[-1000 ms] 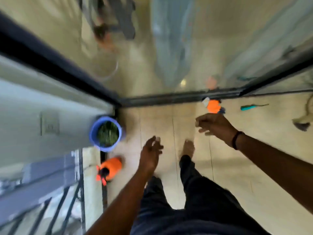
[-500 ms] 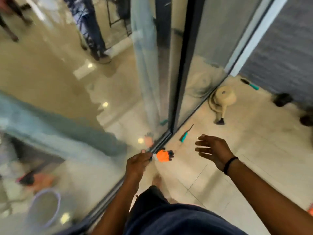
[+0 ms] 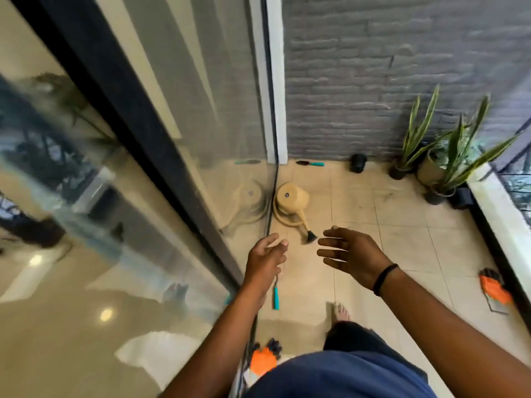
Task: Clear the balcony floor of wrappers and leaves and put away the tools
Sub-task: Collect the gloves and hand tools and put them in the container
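Note:
My left hand (image 3: 265, 261) hangs over the floor by the glass door with loosely curled fingers, holding nothing. My right hand (image 3: 352, 255) is spread open beside it, a black band on the wrist. A teal-handled tool (image 3: 276, 295) lies on the tiles just below my left hand. A beige watering can (image 3: 291, 201) lies on its side ahead, its spout toward my hands. Another teal-handled tool (image 3: 311, 163) lies at the foot of the grey wall. An orange glove (image 3: 263, 360) lies by the door track near my leg; a second orange glove (image 3: 495, 288) lies at the right edge.
The glass sliding door (image 3: 178, 168) runs along the left. A grey brick wall (image 3: 402, 76) closes the far end, with a small black pot (image 3: 358, 162) and potted snake plants (image 3: 436, 156) at its base. A white ledge (image 3: 500, 214) borders the right. My bare foot (image 3: 342, 313) stands on the tiles.
The view has swung right along the balcony toward the grey wall. The orange glove that was near my left hand now lies behind, by my leg. Both hands stay empty.

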`<state>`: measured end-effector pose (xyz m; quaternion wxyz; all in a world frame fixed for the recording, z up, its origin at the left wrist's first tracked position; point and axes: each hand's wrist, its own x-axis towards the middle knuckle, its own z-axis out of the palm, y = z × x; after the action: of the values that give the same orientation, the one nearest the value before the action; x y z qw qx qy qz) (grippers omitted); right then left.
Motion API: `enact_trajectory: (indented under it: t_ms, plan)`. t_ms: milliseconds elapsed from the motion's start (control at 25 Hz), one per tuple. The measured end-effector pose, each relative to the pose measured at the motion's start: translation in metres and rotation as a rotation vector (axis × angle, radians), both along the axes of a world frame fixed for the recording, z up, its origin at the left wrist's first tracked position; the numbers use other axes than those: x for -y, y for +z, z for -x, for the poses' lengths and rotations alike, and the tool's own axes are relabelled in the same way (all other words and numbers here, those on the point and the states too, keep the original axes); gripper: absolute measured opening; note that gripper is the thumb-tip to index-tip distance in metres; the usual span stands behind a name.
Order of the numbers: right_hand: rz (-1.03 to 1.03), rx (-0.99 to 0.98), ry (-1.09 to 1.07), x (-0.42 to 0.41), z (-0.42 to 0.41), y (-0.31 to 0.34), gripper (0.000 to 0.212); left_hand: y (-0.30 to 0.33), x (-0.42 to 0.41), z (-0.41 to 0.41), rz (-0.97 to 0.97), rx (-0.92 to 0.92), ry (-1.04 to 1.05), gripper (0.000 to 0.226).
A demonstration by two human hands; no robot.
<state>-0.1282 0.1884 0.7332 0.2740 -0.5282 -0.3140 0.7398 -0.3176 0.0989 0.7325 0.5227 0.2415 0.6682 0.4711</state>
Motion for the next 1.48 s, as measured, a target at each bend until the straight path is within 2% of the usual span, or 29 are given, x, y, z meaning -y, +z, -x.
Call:
enact_trajectory:
  t_ms: [80,200,360,440,520,600,680,800,920,1000,1160,1280,1360,1480]
  plan:
    - [-0.014,-0.019,-0.063,-0.033,0.007,-0.003,0.028,0.008,-0.044,0.018,-0.025,-0.018,-0.038,0.031]
    - [-0.042,-0.022,-0.116,-0.102,0.007,0.002,0.029,0.015,-0.109,0.026,-0.058,-0.05,-0.093,0.014]
    - [-0.018,-0.026,-0.063,-0.199,0.0,0.008,0.029,0.015,-0.182,0.009,0.039,-0.031,-0.059,0.015]
    - [-0.009,-0.021,-0.024,-0.281,0.019,-0.005,0.029,0.002,-0.258,0.021,0.081,-0.036,-0.053,0.015]
    - [-0.019,-0.019,0.016,-0.321,0.036,-0.01,0.028,0.005,-0.291,0.032,0.07,-0.061,-0.051,0.018]
    - [0.056,-0.009,0.027,-0.39,0.059,-0.031,0.027,-0.012,-0.344,0.049,0.107,-0.126,-0.06,0.023]
    - [0.123,0.036,0.028,-0.426,0.067,-0.057,0.027,-0.024,-0.364,0.054,0.165,-0.187,-0.126,0.02]
    - [0.224,0.039,-0.003,-0.466,0.106,-0.086,0.026,-0.049,-0.406,0.093,0.247,-0.223,-0.102,0.015]
    - [0.264,0.113,0.036,-0.502,0.15,-0.11,0.024,-0.102,-0.464,0.151,0.39,-0.192,-0.083,0.007]
    - [0.301,0.172,0.029,-0.518,0.167,-0.125,0.02,-0.143,-0.503,0.186,0.497,-0.212,-0.19,0.006]
    - [0.414,0.265,0.106,-0.561,0.186,-0.182,0.02,-0.22,-0.575,0.223,0.694,-0.233,-0.35,0.024]
    - [0.511,0.352,0.065,-0.601,0.197,-0.281,0.019,-0.312,-0.619,0.23,0.804,-0.191,-0.364,0.042]
    - [0.584,0.383,0.095,-0.619,0.197,-0.372,0.016,-0.4,-0.639,0.217,0.823,-0.206,-0.456,0.044]
    - [0.596,0.468,0.373,-0.627,0.205,-0.505,0.027,-0.514,-0.651,0.194,0.806,-0.418,-0.756,0.047]
